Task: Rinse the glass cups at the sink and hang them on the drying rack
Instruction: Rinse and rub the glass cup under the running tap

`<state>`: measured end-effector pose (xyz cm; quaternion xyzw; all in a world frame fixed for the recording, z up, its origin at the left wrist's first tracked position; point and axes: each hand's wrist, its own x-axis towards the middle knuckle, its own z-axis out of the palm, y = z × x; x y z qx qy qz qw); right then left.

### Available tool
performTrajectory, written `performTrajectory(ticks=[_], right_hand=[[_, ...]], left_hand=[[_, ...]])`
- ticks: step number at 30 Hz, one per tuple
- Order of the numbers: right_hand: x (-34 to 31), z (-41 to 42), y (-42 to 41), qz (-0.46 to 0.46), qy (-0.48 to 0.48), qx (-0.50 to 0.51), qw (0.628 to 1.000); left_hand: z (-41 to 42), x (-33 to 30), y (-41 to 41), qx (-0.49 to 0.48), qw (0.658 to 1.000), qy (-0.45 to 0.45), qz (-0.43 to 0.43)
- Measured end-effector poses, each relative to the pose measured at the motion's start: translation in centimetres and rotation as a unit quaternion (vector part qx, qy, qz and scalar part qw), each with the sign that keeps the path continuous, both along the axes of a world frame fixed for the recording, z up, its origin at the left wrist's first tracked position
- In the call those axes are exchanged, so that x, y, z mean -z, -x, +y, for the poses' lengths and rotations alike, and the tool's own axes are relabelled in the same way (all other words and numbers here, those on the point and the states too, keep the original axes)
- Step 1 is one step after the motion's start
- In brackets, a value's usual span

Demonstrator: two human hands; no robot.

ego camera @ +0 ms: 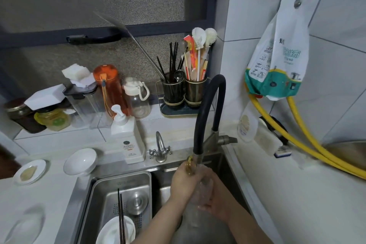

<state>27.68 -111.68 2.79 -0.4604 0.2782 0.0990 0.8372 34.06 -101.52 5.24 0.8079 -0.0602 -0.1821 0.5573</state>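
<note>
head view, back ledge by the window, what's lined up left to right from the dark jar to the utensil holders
dark jar → yellow jar → clear container → orange bottle → white-capped bottle → utensil holders

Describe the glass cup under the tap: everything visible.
The glass cup is clear, textured glass with an amber handle at its top left. It sits over the sink basin, right below the black hose faucet's nozzle, held between both hands: the left hand wraps its left side near the handle, the right hand cups its right and lower side. Its rim and base are blurred or hidden.
</note>
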Motion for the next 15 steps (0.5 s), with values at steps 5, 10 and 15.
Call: performTrajectory(ticks=[5,10,15], right_hand=[[-1.3,-0.1,-0.5,-0.058,0.023,0.015,0.998],[-1.4,0.3,-0.3,-0.119,0.168,-0.019,0.979],[-0.8,0.0,0.3,-0.144,0.249,-0.050,0.957]], left_hand=[[1.5,-0.2,-0.3,-0.036,0.996,0.076,0.035],[4.1,0.0,-1.4,0.011,0.993,0.078,0.087],[6.1,-0.3,-2.4,0.158,0.981,0.005,0.110]])
